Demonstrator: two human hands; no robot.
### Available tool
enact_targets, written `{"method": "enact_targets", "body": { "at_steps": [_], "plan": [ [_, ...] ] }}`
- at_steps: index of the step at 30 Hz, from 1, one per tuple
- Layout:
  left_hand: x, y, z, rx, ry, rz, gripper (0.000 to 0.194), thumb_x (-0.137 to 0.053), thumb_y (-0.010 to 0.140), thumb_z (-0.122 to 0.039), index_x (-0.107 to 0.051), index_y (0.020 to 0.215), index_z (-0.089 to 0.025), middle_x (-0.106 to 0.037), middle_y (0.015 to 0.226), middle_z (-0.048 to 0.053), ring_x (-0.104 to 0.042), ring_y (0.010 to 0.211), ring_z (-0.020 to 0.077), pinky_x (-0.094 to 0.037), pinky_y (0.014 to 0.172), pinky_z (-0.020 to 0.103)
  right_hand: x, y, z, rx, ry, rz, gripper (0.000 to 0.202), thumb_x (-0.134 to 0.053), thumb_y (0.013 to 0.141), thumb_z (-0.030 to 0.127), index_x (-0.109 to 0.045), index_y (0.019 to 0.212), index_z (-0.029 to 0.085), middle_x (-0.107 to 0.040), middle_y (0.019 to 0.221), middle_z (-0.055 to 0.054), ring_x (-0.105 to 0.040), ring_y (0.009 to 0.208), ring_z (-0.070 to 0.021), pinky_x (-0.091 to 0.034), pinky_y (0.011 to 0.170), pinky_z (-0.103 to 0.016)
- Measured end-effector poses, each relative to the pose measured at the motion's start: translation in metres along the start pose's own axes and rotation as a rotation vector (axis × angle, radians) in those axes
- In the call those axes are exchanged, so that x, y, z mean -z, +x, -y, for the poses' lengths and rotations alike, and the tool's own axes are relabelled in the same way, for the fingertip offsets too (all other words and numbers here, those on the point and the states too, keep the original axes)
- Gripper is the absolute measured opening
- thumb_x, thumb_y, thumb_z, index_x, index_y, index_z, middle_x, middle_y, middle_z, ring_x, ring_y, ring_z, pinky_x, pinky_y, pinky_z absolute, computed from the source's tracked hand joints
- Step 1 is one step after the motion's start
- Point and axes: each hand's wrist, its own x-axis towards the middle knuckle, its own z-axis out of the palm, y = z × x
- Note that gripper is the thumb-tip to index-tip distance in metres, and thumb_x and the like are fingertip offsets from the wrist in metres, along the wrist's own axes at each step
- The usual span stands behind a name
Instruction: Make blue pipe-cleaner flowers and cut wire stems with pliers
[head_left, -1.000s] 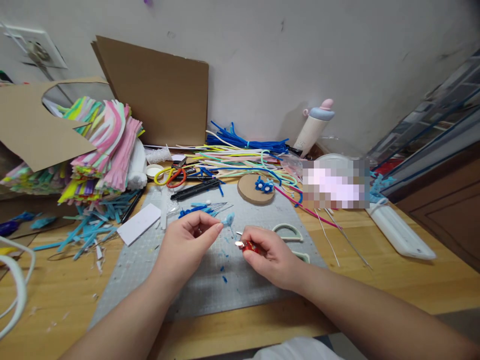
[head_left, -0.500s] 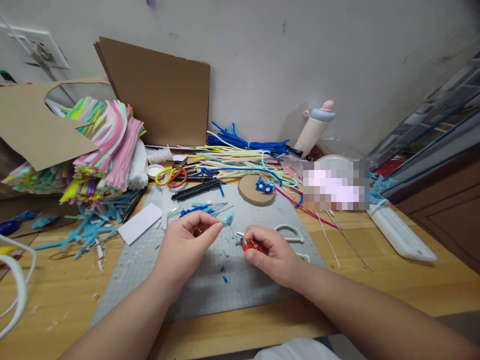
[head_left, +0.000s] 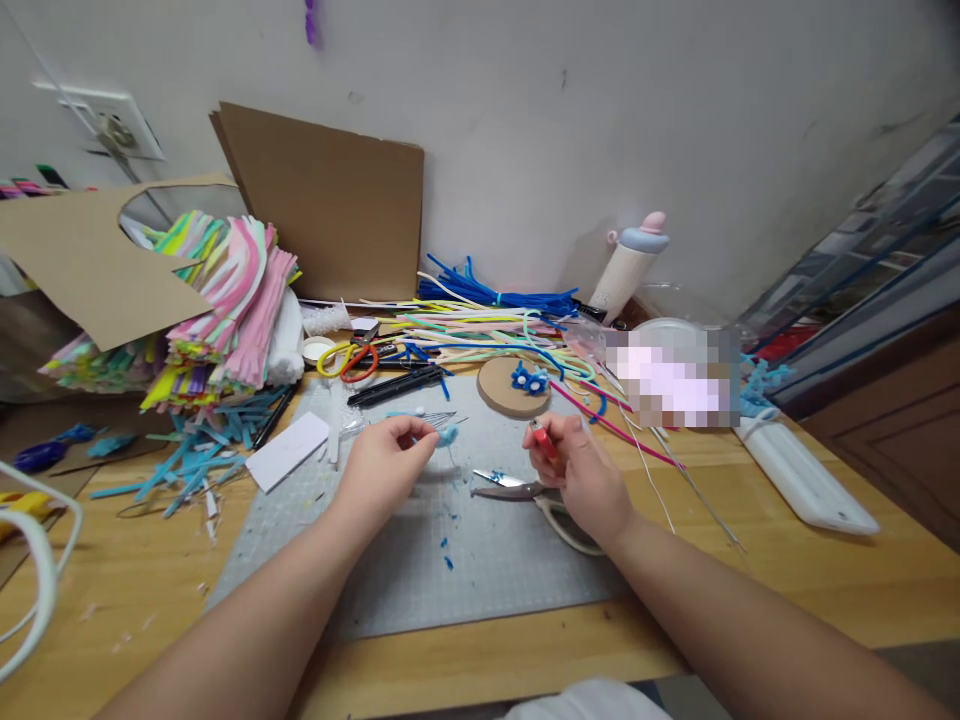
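Between the thumb and fingers of my left hand (head_left: 382, 465) is a small light blue fuzzy piece (head_left: 448, 435), with a thin wire hanging below it. My right hand (head_left: 589, 480) is closed around a red lighter (head_left: 544, 441), its metal top pointing up and left; no flame shows. Under and beside the right hand lie scissors (head_left: 514, 491) with pale handles, blades apart, on the grey cutting mat (head_left: 390, 590). Behind the hands, a round cardboard disc (head_left: 499, 395) carries blue fuzzy flowers (head_left: 531, 379) with white centres. Small blue scraps (head_left: 448, 562) are scattered on the mat.
Pipe cleaners (head_left: 480, 325) in many colours lie along the wall. Red-and-yellow-handled scissors (head_left: 349, 362), a black cutter (head_left: 397, 385) and a white card (head_left: 289, 452) are at left. A bottle (head_left: 630, 265) stands behind; a white glue gun (head_left: 806, 475) lies at right.
My right hand has drawn up and to the right with the lighter, away from the light blue piece, uncovering the scissor blades. The left hand keeps its hold; the view has shifted slightly.
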Motion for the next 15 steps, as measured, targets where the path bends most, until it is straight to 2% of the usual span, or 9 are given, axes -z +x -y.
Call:
{"method": "enact_targets", "body": {
  "at_steps": [5,9,12,15],
  "plan": [
    [-0.004,0.041,-0.024,0.027,0.083,0.157,0.014,-0.062,0.07,-0.031,-0.065,0.069,-0.018,-0.06,0.061,-0.001,-0.052,0.058,0.0131,-0.035,0.053,0.025,0.004,0.006,-0.001,-0.014,0.06,-0.029,0.056,-0.037,0.08,0.07,-0.057,0.074,0.018,-0.034,0.057,0.004,-0.025,0.047,-0.0084,-0.013,0.042,-0.021],
    [-0.017,0.084,-0.036,0.164,0.165,0.277,0.013,-0.067,0.071,-0.027,-0.064,0.071,-0.015,-0.055,0.056,-0.002,-0.049,0.052,0.0116,-0.036,0.049,0.025,0.011,0.013,-0.001,-0.008,0.093,-0.057,0.057,-0.036,0.081,0.069,-0.058,0.073,0.017,-0.036,0.058,0.003,-0.027,0.046,-0.0074,-0.014,0.04,-0.02],
    [-0.029,0.108,-0.039,0.302,0.222,0.396,0.017,-0.06,0.082,-0.028,-0.061,0.085,-0.012,-0.06,0.072,0.0,-0.055,0.059,0.0105,-0.046,0.054,0.025,0.016,0.017,0.001,0.011,0.116,-0.085,0.057,-0.035,0.082,0.069,-0.058,0.074,0.017,-0.038,0.06,0.003,-0.029,0.046,-0.0067,-0.015,0.04,-0.018],
    [-0.035,0.121,-0.039,0.373,0.259,0.45,0.022,-0.054,0.087,-0.03,-0.059,0.099,-0.012,-0.062,0.093,0.005,-0.06,0.076,0.0134,-0.052,0.066,0.03,0.021,0.02,0.004,0.018,0.14,-0.105,0.057,-0.035,0.082,0.069,-0.057,0.073,0.017,-0.039,0.062,0.003,-0.03,0.045,-0.0058,-0.015,0.039,-0.017]
  ]
}}
